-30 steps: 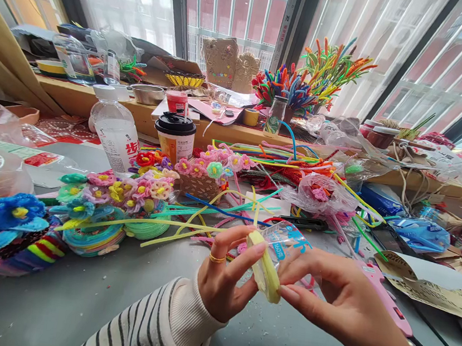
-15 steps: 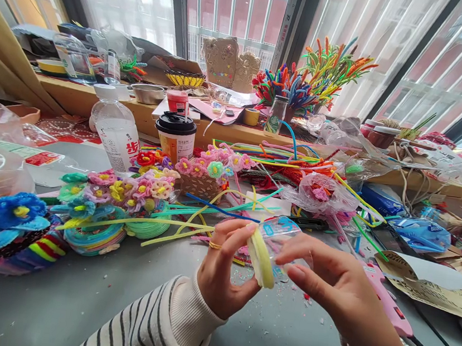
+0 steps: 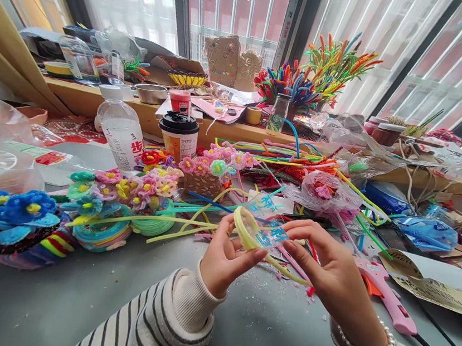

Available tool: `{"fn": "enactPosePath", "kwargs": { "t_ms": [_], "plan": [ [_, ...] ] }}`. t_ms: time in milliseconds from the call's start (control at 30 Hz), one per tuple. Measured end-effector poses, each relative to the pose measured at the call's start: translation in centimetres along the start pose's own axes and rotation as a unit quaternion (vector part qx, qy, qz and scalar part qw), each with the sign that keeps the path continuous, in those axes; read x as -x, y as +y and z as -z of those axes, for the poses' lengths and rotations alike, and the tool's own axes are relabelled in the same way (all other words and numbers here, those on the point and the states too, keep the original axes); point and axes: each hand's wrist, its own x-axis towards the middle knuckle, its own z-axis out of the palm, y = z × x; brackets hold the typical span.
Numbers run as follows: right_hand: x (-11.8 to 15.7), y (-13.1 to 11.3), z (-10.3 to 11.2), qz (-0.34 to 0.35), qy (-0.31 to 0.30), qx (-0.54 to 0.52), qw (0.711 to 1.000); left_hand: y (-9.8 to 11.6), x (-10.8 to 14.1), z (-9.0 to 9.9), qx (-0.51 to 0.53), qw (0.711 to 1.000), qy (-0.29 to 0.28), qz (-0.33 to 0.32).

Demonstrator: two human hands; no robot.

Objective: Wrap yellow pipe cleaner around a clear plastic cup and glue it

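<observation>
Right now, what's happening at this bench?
A person's left hand holds a pale-yellow fuzzy ring with blue-printed clear plastic beside it. The right hand has its fingertips at the plastic's edge; whether they grip it is unclear. A pink plastic glue gun lies right of that hand, and blue fuzzy flowers sit at far left.
</observation>
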Motion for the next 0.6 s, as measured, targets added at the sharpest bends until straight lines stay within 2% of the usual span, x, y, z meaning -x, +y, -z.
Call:
{"fn": "enactPosePath", "kwargs": {
  "t_ms": [100, 333, 500, 600],
  "plan": [
    [-0.2, 0.2, 0.4, -0.008, 0.005, 0.015, 1.0, 0.0, -0.1, 0.3, 0.019, 0.999, -0.016, 0.032],
    [-0.4, 0.0, 0.9, -0.004, -0.026, 0.047, 0.999, 0.6, -0.6, 1.3, 0.085, 0.977, -0.068, 0.181],
    [-0.4, -0.1, 1.0, -0.007, -0.049, 0.071, 0.996, 0.5, -0.8, 1.4, 0.077, 0.975, -0.071, 0.194],
    [-0.4, -0.5, 1.8, -0.04, -0.024, 0.095, 0.994, 0.4, -1.0, 1.5, 0.1, 0.973, -0.053, 0.203]
  ]
}}
